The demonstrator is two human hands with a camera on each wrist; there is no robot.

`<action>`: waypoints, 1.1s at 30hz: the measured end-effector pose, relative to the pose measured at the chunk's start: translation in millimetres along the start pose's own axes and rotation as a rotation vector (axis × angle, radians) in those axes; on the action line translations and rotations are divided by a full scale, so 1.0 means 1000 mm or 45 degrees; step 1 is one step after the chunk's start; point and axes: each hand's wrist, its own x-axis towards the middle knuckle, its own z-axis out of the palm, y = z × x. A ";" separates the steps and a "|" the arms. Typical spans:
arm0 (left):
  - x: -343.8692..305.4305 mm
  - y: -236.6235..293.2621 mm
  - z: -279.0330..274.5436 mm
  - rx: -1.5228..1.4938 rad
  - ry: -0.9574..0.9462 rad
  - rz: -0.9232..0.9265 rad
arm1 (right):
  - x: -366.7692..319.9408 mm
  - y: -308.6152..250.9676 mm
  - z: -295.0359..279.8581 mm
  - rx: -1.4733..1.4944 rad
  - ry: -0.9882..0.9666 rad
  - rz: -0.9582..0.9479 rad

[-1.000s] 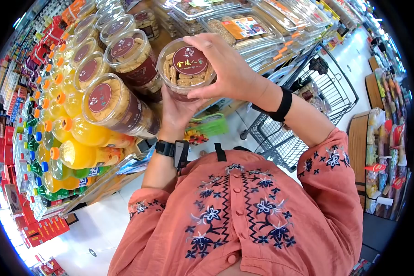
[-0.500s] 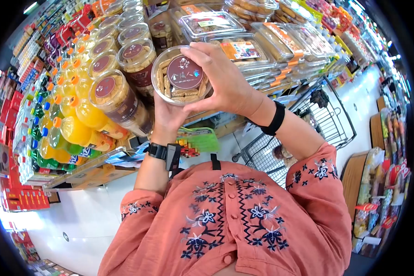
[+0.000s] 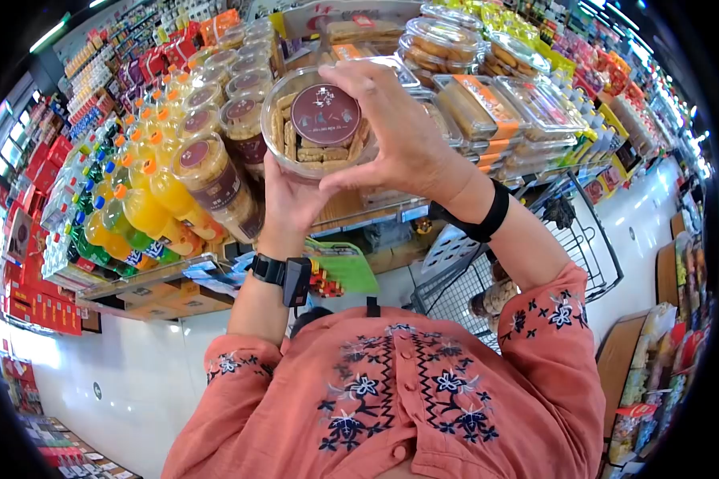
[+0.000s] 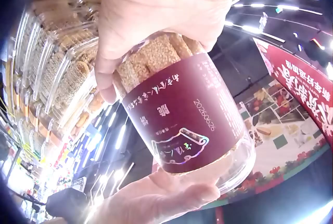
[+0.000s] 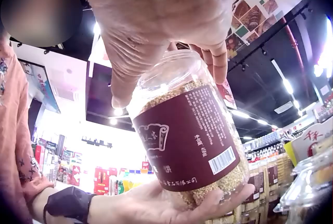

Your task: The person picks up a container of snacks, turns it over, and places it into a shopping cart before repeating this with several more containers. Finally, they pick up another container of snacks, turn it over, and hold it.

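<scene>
A clear plastic jar of sesame biscuit sticks (image 3: 281, 134), with a round maroon lid label, is held up before the chest, its lid towards the head camera. My left hand (image 3: 294, 195) grips the base from below; in the left wrist view, thumb and fingers wrap its bottom end and a maroon side label (image 4: 182, 115) shows. With thumb and fingers spread round the lid's rim, my right hand (image 3: 403, 140) holds the top. White print and a barcode (image 5: 222, 160) show on the side label in the right wrist view. Both palms are partly hidden.
Similar jars (image 3: 216, 180) stand in rows at the display's left, beside orange drink bottles (image 3: 148, 195). Clear boxes of pastries (image 3: 487, 112) are stacked on the right. A wire shopping cart (image 3: 587, 239) with jars inside stands at the right, below the display.
The head view has tilted up, showing more of the display's far side. The jar looks larger and its lid faces the camera more squarely. Both hands keep their hold on it.
</scene>
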 end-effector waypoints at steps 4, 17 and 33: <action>-0.001 0.005 0.031 0.082 0.016 -0.013 | 0.009 0.000 -0.020 -0.017 0.061 -0.029; 0.000 0.022 0.048 0.233 0.043 -0.099 | 0.028 0.028 -0.045 0.470 0.046 0.305; -0.002 0.018 0.050 0.399 -0.107 0.049 | 0.040 0.043 -0.055 0.684 0.097 0.645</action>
